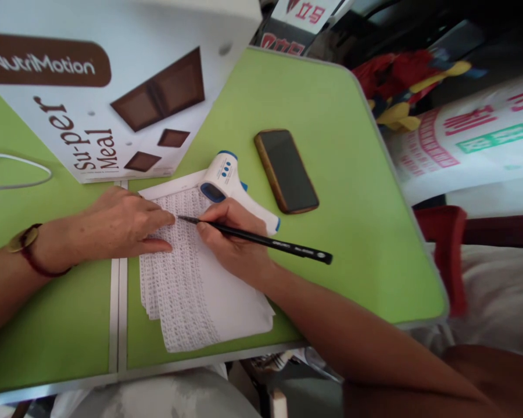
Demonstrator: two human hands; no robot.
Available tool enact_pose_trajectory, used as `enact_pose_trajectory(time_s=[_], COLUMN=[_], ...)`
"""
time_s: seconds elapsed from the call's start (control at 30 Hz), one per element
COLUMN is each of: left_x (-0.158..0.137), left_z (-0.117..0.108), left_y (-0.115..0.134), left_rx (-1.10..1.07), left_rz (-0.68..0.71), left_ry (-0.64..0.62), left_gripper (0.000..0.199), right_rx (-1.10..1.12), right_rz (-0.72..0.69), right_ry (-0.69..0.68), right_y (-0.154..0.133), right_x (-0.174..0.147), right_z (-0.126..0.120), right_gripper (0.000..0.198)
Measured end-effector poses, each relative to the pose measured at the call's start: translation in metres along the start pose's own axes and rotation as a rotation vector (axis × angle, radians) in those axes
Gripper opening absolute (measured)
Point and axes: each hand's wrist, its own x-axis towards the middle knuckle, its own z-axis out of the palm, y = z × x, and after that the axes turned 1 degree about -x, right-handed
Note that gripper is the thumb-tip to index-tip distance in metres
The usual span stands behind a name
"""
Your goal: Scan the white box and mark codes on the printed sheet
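Note:
My right hand [235,238] pinches a black pencil [283,244], its tip pointing left at the written part of the paper sheets [235,302]. Dense rows of small handwriting cover the left side of the top sheet, while its right side is blank. Fingers stretched out, my left hand [126,223] lies flat with its fingertips on the sheets' left part, close to the pencil tip. A white and blue infrared thermometer [222,180] lies at the top of the sheets, partly behind my right hand.
A phone [287,171] lies right of the thermometer on the green folding table [353,232]. A large white box [135,52] stands at the back left, near a white cable [26,159]. Past the right edge are a printed white sack [470,139] and a red chair [444,249].

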Motion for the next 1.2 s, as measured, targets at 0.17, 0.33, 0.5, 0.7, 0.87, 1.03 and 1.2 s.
enact_pose_trajectory(time_s=[0.17, 0.33, 0.5, 0.7, 0.87, 1.03, 1.2], left_x=[0.0010, 0.0017, 0.0010, -0.0003, 0.0011, 0.0009, 0.0010], left_z=[-0.0018, -0.0028, -0.0022, 0.0003, -0.0019, -0.0033, -0.0017], left_y=[0.0014, 0.0021, 0.0014, -0.0003, 0.0007, 0.0014, 0.0003], left_rx=[0.034, 0.058, 0.048, -0.020, 0.043, 0.049, 0.062], left_rz=[-0.005, -0.007, 0.001, -0.009, 0.004, 0.005, 0.013], left_ry=[-0.040, -0.055, -0.044, -0.001, -0.042, -0.041, -0.040], left_gripper=[0.029, 0.030, 0.029, 0.027, 0.029, 0.028, 0.030], right_rx=[0.010, -0.017, 0.014, 0.059, 0.087, 0.066, 0.060], right_rz=[-0.009, 0.003, 0.003, -0.018, -0.035, -0.039, -0.068], right_ry=[0.012, 0.008, 0.010, 0.035, -0.013, -0.043, -0.025], right_y=[-0.0008, -0.0012, -0.0010, 0.0002, 0.0000, 0.0015, 0.0009], right_x=[0.0008, 0.0003, -0.0007, -0.0002, 0.0004, -0.0007, -0.0001], right_z=[0.0007, 0.0003, -0.0002, 0.0025, 0.0020, 0.0001, 0.0003], right_gripper=[0.008, 0.010, 0.009, 0.009, 0.009, 0.010, 0.010])
